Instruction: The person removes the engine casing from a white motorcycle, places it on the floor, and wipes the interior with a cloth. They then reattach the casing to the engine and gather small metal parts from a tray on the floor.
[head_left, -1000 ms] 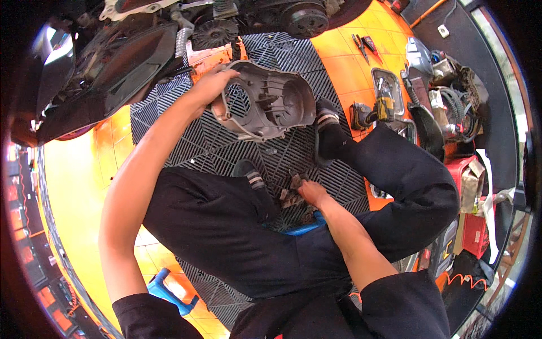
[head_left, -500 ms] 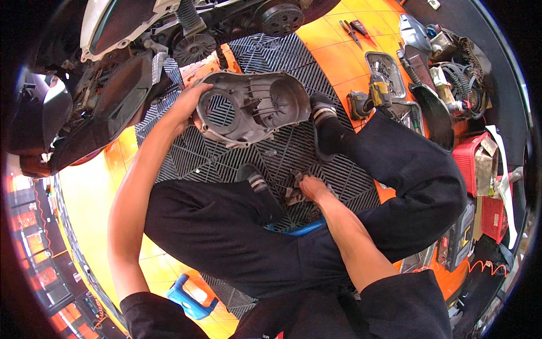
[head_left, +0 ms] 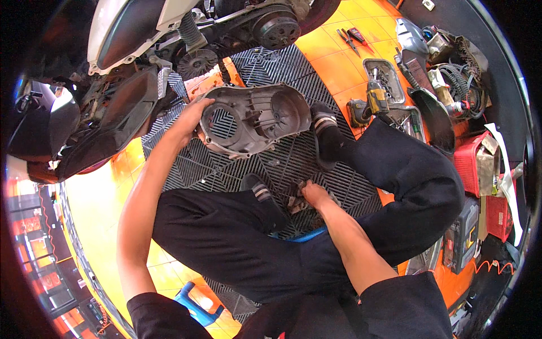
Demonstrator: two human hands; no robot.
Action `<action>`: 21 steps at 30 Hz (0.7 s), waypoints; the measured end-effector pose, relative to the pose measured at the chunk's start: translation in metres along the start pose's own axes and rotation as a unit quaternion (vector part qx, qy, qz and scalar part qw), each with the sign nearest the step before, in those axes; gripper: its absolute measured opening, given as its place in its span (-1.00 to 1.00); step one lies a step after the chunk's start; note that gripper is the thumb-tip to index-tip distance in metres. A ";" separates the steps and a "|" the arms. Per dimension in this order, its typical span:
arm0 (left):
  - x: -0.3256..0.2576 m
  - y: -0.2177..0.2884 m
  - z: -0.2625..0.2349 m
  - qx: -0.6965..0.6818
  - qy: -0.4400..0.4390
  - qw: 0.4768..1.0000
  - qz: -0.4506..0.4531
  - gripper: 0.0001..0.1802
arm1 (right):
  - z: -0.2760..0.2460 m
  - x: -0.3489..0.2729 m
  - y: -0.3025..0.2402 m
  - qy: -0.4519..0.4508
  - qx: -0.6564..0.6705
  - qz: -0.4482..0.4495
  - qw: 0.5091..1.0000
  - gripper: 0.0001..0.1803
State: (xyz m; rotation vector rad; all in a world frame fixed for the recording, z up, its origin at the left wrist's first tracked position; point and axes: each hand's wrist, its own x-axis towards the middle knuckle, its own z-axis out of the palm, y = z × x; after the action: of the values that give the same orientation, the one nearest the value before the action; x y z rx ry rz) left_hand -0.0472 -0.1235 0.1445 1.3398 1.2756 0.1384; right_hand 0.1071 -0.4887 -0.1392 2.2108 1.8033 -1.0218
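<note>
A grey metal engine casing cover (head_left: 257, 116), hollow side up, has a round opening at its left end and a rounded bowl at its right. My left hand (head_left: 192, 117) is closed on its left rim, thumb on top and the other fingers hidden below. The cover's right end lies close to my right foot. Between my legs, my right hand (head_left: 314, 194) is closed on a dirty, crumpled rag (head_left: 296, 204), low over the ribbed black floor mat (head_left: 248, 178).
A partly stripped scooter (head_left: 237, 28) stands ahead, with a dark body panel (head_left: 116, 116) at left. On the right are pliers (head_left: 348, 40), a yellow cordless drill (head_left: 377, 99), a metal tray (head_left: 389, 70) and red baskets (head_left: 477, 164). A blue stool (head_left: 195, 305) shows beneath me.
The whole view has shifted slightly. My left hand still grips the cover's left rim. The right hand keeps hold of the rag, whose folds have changed a little.
</note>
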 end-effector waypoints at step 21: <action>0.004 -0.001 0.002 0.013 0.004 1.000 -0.012 -0.59 | 0.021 0.014 0.012 0.044 0.103 0.111 0.988 -0.79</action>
State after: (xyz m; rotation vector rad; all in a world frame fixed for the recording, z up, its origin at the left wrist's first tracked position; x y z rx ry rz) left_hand -0.0445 -0.1221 0.1407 1.3471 1.3027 0.1113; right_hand 0.1097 -0.4907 -0.1669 2.5446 1.4968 -1.1228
